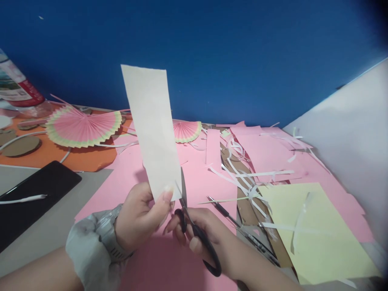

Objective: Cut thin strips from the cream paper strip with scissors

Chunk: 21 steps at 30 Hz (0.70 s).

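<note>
From here I can see the left hand (144,216) pinching the bottom end of a long pale paper strip (153,129), thumb on its near face, so the strip stands up, leaning slightly left, in front of the blue wall (212,52). A grey scrunchie (87,244) and a clear watch strap (112,232) circle that wrist. The right hand (212,238) is closed around the black handles of the scissors (198,234), fingers through the loops, and the blades point up at the strip's lower right edge. Under both hands lies pink paper (209,182). Over on the left, a pink folded-paper fan (86,125) with a yellow-green border sits on orange paper (103,159), near a cardboard disc (21,146) and above a black phone (36,198). On the right, a pen (222,210) lies beside brown cardboard (247,210), with white paper scraps (251,186) tangled around there and a pale yellow sheet (321,230) just beyond.
</note>
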Motion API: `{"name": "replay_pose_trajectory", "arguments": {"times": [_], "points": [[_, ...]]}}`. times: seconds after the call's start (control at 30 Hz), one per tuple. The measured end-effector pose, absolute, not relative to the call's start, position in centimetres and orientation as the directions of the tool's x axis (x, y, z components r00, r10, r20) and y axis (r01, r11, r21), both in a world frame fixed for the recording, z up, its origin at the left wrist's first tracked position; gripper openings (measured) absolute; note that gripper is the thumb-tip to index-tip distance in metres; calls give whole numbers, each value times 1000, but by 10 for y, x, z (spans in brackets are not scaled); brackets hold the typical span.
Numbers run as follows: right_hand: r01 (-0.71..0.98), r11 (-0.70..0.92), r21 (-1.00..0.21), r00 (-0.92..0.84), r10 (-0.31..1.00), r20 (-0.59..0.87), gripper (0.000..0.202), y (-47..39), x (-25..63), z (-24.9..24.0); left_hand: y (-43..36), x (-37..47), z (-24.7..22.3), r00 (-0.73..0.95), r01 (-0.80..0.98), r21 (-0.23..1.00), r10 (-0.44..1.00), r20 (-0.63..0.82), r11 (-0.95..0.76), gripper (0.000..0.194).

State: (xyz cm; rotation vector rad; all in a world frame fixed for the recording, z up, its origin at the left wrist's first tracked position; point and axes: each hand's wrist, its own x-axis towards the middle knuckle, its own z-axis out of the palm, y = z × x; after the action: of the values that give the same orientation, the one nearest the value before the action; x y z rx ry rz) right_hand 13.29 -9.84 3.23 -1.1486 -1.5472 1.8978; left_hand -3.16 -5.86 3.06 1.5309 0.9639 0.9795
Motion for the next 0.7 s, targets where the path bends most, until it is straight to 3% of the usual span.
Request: {"name": "replay_pose_trajectory", "arguments": {"times": [0.47, 0.7], "points": [[195, -248, -949, -576, 754, -315, 67, -99, 135, 29, -59, -32, 32, 321, 173, 967, 939, 123, -186, 35], [161, -266, -950, -571, 760, -310, 68, -100, 134, 29, -59, -31, 31, 338, 84, 988, 936, 94, -129, 34]]}}
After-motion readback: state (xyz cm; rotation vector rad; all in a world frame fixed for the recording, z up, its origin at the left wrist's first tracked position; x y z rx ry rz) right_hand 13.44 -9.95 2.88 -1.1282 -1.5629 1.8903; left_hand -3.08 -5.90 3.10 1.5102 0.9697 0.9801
